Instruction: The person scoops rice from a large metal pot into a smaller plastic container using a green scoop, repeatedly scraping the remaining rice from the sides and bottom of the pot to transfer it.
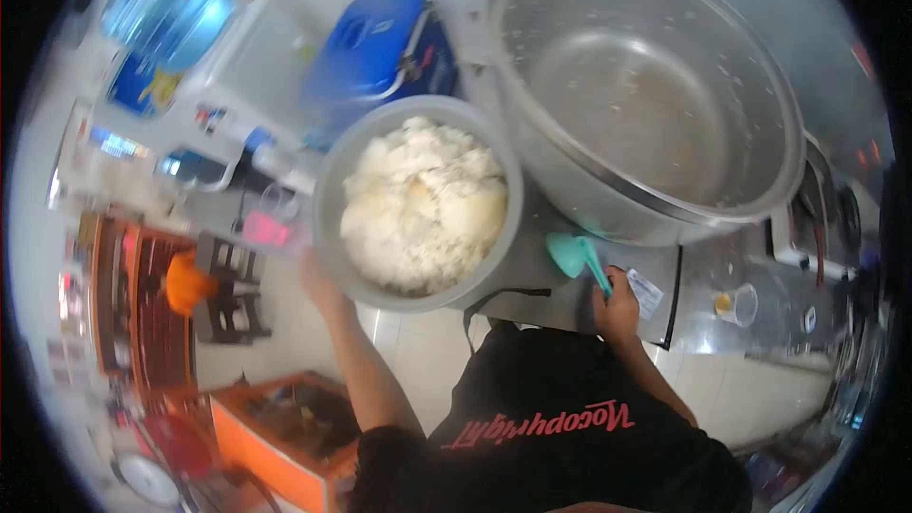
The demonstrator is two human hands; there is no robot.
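A round grey pot [514, 214] heaped with white cooked rice [418, 204] stands in front of me, left of centre. My left hand [323, 285] grips its lower left side, and the fingers are partly blurred and hidden behind it. My right hand [618, 310] is closed around the handle of a turquoise plastic scoop [568, 253], whose round cup lies over the grey counter [541, 275]. Beyond the scoop is a large, deep metal pot [608, 199], with bits of rice stuck to its inner wall.
A blue cooler box [370, 43] sits behind the rice pot. Farther left is a water dispenser with a blue bottle [166, 9]. Near my right hand lies a white printed label [646, 293]. A clear cup [741, 305] stands right of it. A pink item [266, 228] is at the left.
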